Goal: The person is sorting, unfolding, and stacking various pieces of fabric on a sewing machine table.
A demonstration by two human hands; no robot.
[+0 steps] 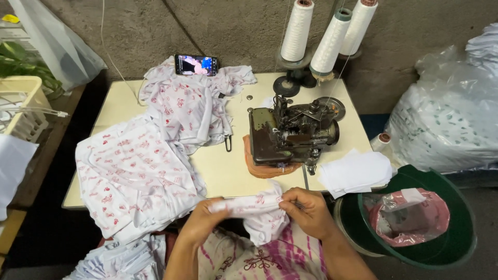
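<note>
We pinch the folded cloth (249,205) taut between left hand (203,220) and right hand (306,207), edges aligned before the machine (288,136).

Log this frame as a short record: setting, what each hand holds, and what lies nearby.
setting: cream sewing table against a grey wall
left hand: grips the folded white red-printed fabric piece
right hand: fingers pinch the same piece's right end
machine: dark metal sewing machine behind the hands
left of hands: pile of matching printed fabric
right: green plastic bucket
</note>
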